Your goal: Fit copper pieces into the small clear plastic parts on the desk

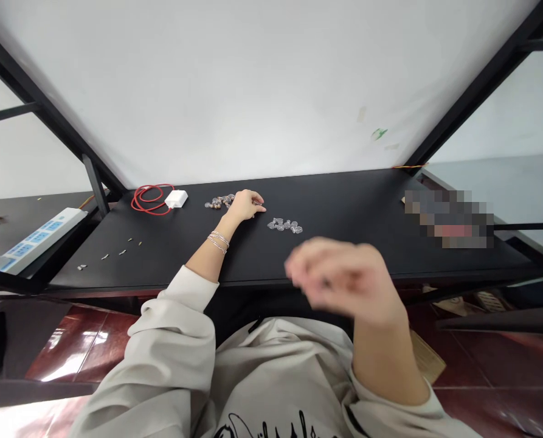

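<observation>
My left hand reaches to the back of the black table, at the right end of a pile of small clear packets with brownish bits in them. Its fingers are curled down and its thumb and fingertips are close together; whatever lies between them is hidden. To the right of that hand is a loose group of small clear pieces, apart from the pile. My right hand is raised over the table's front edge, smeared by motion. Its fingers look bent, and I cannot make out anything in them.
A white charger with a coiled red cable lies at the back left. Small scraps are scattered on the left of the table. Further left is a white power strip. Black frame posts rise at both ends.
</observation>
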A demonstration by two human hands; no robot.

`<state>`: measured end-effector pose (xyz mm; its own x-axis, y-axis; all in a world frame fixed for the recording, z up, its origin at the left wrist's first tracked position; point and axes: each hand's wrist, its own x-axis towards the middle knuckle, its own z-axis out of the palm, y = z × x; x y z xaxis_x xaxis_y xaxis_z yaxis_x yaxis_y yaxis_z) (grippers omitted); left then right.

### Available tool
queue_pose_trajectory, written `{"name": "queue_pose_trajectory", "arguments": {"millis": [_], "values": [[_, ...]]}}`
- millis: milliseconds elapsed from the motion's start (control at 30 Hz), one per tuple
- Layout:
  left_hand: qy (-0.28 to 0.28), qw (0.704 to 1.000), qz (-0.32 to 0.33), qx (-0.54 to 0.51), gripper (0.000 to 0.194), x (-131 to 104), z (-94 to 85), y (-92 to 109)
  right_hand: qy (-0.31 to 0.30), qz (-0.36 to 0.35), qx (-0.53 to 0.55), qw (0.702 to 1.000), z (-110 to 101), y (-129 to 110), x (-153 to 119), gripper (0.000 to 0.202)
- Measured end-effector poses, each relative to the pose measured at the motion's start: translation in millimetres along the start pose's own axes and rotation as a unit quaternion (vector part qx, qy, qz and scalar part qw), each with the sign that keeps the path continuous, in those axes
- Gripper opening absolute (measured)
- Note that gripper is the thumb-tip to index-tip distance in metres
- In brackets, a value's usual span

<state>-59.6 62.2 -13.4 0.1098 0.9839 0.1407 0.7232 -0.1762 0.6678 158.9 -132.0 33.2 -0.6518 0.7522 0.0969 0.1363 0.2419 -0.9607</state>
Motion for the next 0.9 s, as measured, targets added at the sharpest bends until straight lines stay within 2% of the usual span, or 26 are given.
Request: {"name": "queue_pose_trajectory", "arguments": {"millis": [100,167,233,300,367,467,533,600,667,767,900], "values": [[0.009,1.000,0.011,0.025,0.018,1.6,0.5,-1.6,0.095,0.024,-0.102,0.990,-40.4,40.0,28.1,0.029],[0.016,0.999,0.017,0.031,0.019,1.7,0.3,-3.1,0.166,0.042,-0.171,0.970,-62.7,62.2,44.3,0.022],[0.023,0.999,0.029,0.032,0.018,1.3,-0.2,-4.3,0.230,0.053,-0.230,0.944,-75.3,78.0,54.2,0.013],[0.026,0.999,0.038,0.028,0.016,0.8,-0.5,-5.1,0.256,0.057,-0.234,0.936,-77.8,86.1,57.5,0.010],[0.028,0.999,0.035,0.023,0.014,0.9,-0.2,-5.9,0.268,0.049,-0.168,0.947,-74.3,86.3,56.8,0.017],[0.030,0.999,0.024,0.023,0.015,2.0,0.7,-7.2,0.271,0.022,0.029,0.962,-68.6,74.4,56.4,0.032],[0.044,0.998,0.042,0.027,0.019,2.2,1.1,-7.3,0.252,0.020,0.162,0.954,-68.7,62.2,60.5,0.034],[0.070,0.994,0.084,0.023,0.021,0.6,1.0,-5.6,0.240,0.047,0.246,0.938,-72.3,49.7,68.8,0.030],[0.089,0.987,0.132,-0.004,0.024,-3.4,1.1,-1.3,0.244,0.086,0.271,0.927,-78.2,39.0,80.6,0.024],[0.090,0.975,0.188,-0.071,0.036,-11.7,2.5,8.2,0.260,0.116,0.226,0.932,-88.2,29.3,100.8,0.013],[0.091,0.968,0.209,-0.102,0.047,-17.8,6.5,17.3,0.277,0.131,0.141,0.941,-98.5,28.6,122.7,0.013]]}}
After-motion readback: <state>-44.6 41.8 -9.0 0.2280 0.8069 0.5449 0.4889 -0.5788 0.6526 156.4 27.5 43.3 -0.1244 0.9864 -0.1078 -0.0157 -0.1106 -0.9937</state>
